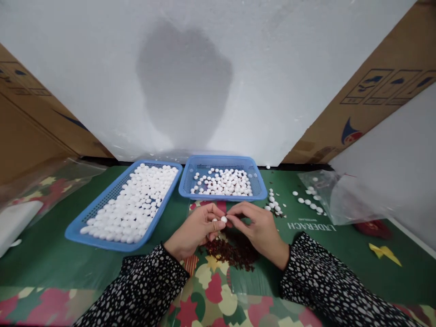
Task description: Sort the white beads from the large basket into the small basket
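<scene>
My left hand is closed in a pinch around a small white ball, with another bit of white showing by the thumb. Thumb and forefinger of my right hand are pressed together at the ball's right side; whatever they grip is too small to make out. Below both hands lies a loose pile of dark red bits. Just beyond them stands a blue basket partly filled with white balls and a few red bits. To the left, a longer blue basket holds many white balls.
Loose white balls lie right of the near basket, others farther right beside a clear plastic bag. A yellow scrap rests at the right. A white object sits far left. Cardboard and a white panel rise behind.
</scene>
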Tool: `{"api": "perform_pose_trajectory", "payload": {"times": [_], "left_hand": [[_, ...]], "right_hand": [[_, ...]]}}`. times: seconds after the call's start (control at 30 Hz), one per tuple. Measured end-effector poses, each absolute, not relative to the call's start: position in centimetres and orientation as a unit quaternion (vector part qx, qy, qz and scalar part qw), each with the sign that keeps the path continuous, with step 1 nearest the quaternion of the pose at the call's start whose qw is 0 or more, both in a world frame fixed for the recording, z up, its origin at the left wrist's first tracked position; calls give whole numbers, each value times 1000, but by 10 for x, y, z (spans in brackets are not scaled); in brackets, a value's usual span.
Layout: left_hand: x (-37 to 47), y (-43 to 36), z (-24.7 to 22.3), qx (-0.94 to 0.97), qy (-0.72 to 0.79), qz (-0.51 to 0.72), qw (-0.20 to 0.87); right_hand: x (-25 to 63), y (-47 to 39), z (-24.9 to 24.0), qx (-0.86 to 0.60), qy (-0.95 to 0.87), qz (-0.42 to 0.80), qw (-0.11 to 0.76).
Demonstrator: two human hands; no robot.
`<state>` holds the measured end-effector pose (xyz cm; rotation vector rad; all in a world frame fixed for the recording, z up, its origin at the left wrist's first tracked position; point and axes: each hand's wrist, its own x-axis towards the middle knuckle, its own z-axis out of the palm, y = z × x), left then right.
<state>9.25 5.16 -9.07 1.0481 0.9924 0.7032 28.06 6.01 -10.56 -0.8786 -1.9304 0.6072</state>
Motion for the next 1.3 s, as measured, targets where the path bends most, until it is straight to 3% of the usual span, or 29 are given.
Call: {"api": "perform_pose_trajectory", "payload": {"times": [0.87,1.13,1.3], "left_hand": [[99,47,-92,424,423,379,706],[98,50,-86,473,395,357,702],[93,52,-82,425,404,366,723]], "right_hand": [[276,56,-104,-297,-768,299,482],[278,67,-94,-289,-795,257,467],[290,101,-77,-347,-797,103,484]]}}
